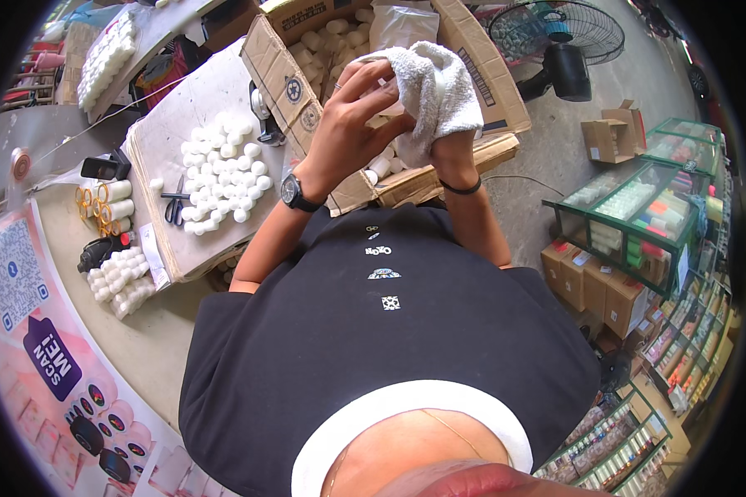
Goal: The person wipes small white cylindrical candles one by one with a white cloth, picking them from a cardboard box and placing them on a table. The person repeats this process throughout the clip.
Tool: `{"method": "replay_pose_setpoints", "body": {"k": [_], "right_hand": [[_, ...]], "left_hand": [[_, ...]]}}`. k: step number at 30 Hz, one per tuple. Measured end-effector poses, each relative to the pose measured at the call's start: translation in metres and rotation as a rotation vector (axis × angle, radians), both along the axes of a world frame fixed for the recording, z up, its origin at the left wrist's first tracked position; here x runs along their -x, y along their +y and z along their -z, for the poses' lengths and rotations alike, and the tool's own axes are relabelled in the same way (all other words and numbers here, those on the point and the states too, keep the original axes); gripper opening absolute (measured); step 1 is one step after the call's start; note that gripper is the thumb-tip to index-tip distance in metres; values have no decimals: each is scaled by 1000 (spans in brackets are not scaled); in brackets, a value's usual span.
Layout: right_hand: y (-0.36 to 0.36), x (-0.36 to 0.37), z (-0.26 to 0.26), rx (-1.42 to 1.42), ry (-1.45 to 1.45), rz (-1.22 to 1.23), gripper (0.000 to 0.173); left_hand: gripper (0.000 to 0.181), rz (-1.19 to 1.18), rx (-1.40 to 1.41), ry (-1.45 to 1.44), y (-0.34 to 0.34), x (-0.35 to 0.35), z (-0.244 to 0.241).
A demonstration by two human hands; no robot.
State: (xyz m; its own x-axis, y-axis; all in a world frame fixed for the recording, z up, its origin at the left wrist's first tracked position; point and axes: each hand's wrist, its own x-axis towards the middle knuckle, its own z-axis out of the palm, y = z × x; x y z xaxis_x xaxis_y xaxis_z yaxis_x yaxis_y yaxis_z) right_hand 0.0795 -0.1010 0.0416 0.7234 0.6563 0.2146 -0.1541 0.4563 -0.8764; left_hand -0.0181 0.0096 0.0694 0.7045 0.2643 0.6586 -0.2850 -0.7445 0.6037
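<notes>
A white terry cloth (pixel 457 102) is bunched up above an open cardboard box (pixel 503 93). My right hand (pixel 454 152) is mostly hidden beneath the cloth, which drapes over its fingers; a dark band circles that wrist. From the left, my left hand (pixel 363 112) bends its fingers and thumb against the cloth's edge, a watch (pixel 291 190) on its wrist. A smooth white patch shows between the folds, too covered to identify. Inside the box lie many small white cylindrical containers (pixel 332 43) and a translucent plastic bag (pixel 404 25).
Left of the box, a worktop (pixel 155 143) holds a cluster of white round-topped pieces (pixel 224 177) and dark-handled scissors (pixel 174 208). Bagged white pieces (pixel 121 279) lie lower left. A black fan (pixel 566 68) stands at upper right, near green-framed glass cases (pixel 628 199) and cardboard cartons (pixel 587 279).
</notes>
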Motion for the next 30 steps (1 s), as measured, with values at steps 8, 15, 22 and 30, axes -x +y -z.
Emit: {"method": "replay_pose_setpoints", "body": {"k": [8, 15, 22, 30], "right_hand": [[-1, 15, -32, -1, 379, -104, 42], [4, -2, 15, -89, 363, -27, 45], [15, -11, 39, -225, 353, -8, 35], [30, -11, 23, 36, 276, 175, 24]], "left_hand": [[42, -116, -338, -61, 4, -9, 1], [28, -73, -328, -303, 3, -33, -4], [26, -13, -277, -298, 5, -45, -10], [32, 129, -276, 36, 24, -44, -22]]}}
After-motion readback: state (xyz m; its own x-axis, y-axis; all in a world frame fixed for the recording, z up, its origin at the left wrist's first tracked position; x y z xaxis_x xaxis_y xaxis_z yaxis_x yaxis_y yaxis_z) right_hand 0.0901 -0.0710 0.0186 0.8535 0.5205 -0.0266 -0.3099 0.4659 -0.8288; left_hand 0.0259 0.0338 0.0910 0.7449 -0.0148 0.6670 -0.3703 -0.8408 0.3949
